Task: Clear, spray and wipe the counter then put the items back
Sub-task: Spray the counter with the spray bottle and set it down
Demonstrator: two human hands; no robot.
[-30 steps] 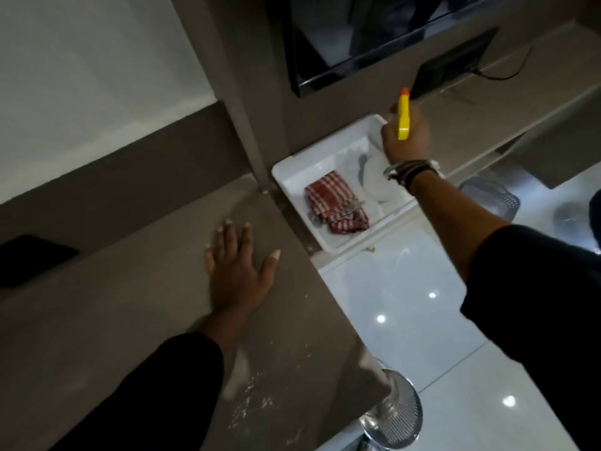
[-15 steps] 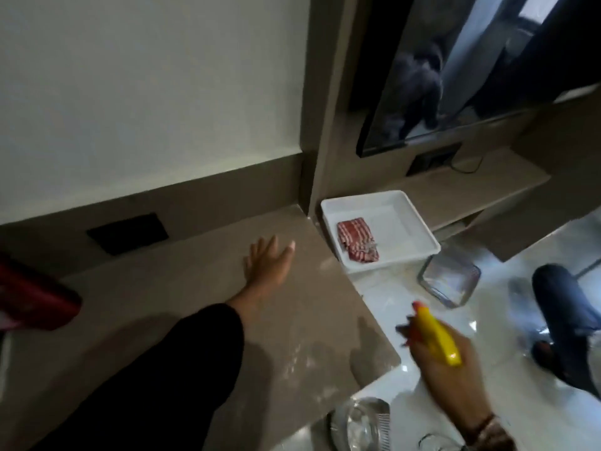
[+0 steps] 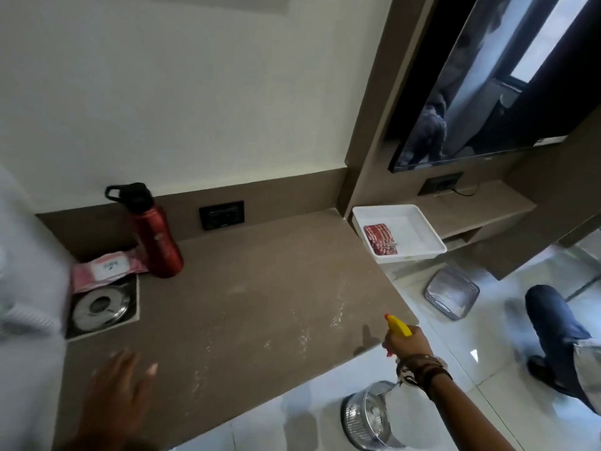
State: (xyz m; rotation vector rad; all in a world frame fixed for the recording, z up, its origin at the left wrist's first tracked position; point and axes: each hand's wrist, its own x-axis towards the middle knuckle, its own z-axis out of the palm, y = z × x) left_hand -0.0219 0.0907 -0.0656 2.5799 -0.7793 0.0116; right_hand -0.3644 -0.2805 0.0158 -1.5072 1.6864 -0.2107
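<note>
At bench (image 3: 247, 288) edge: right hand (image 3: 408, 345) gripping yellow spray bottle (image 3: 398, 326), left hand (image 3: 120, 395) hovering loose. Risking mist wetting the uncleared red flask (image 3: 159, 236) and wipes pack (image 3: 107, 266).

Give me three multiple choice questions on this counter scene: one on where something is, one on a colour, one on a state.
1. Where is the red checked cloth?
A. in the white tray
B. on the counter
C. on the floor

2. What colour is the water bottle near the wall?
A. blue
B. red
C. green

3. What is the right hand doing?
A. resting flat on the counter
B. hanging empty
C. gripping a yellow spray bottle

Answers: 1 A, the cloth lies inside the tray's walls. 2 B, its body is red with a black cap. 3 C, the fingers wrap the sprayer, nozzle aimed at the counter.
</note>
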